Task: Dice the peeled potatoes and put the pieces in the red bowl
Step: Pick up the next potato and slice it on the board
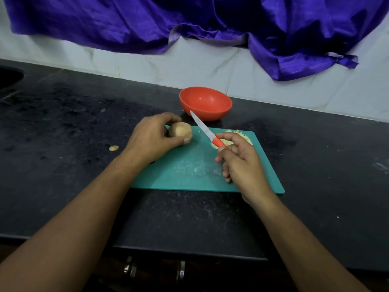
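A peeled potato (180,132) rests at the far left corner of the teal cutting board (189,169), gripped by my left hand (152,140) between thumb and fingers. My right hand (240,159) holds a knife (205,130) by its red handle, blade raised and pointing up-left toward the potato and bowl. A pile of pale cut potato pieces (242,135) lies at the board's far right, partly hidden behind my right hand. The red bowl (205,103) stands just beyond the board, and I see nothing inside it.
A small potato scrap (113,147) lies on the dark countertop (63,123) left of the board. A tiled wall with a hanging purple cloth (210,24) backs the counter. Drawer handles (155,268) show below the counter's front edge.
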